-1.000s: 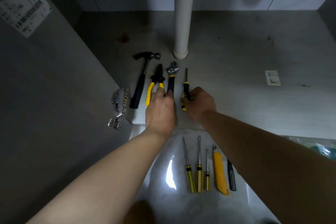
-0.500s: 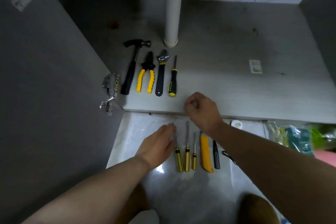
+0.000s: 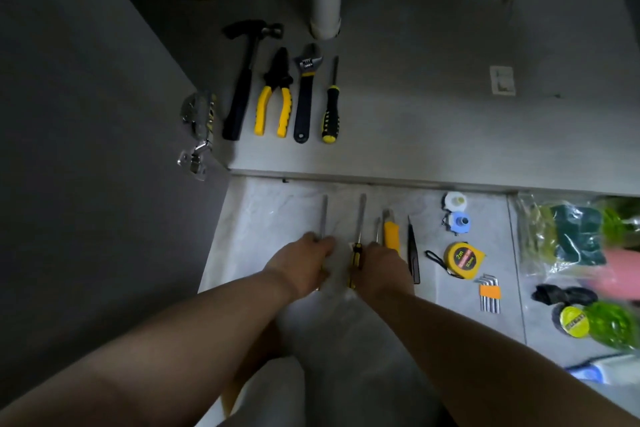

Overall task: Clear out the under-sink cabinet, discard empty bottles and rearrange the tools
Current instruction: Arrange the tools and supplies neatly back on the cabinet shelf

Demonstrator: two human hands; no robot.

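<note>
Steel screwdrivers [image 3: 356, 255]: probably light and stiff, best gripped at the handle; left hand [image 3: 304, 265] curls round one, right hand [image 3: 384, 265] fingers indeterminate.

I see my left hand [image 3: 304, 265] curled over the leftmost screwdriver [image 3: 324, 215] at 12 o'clock, my right hand [image 3: 385, 263] at 1; the middle screwdriver [image 3: 358, 243] lies between them.

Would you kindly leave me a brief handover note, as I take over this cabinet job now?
Left hand covers the handle of the leftmost floor screwdriver; right hand covers that of the small screwdriver; grips unclear.
Done: hammer, pliers, wrench and black-handled screwdriver lie in a row in the cabinet.
Left to place, from the floor: those two, the middle screwdriver, utility knife, tape measure, hex keys.
</note>
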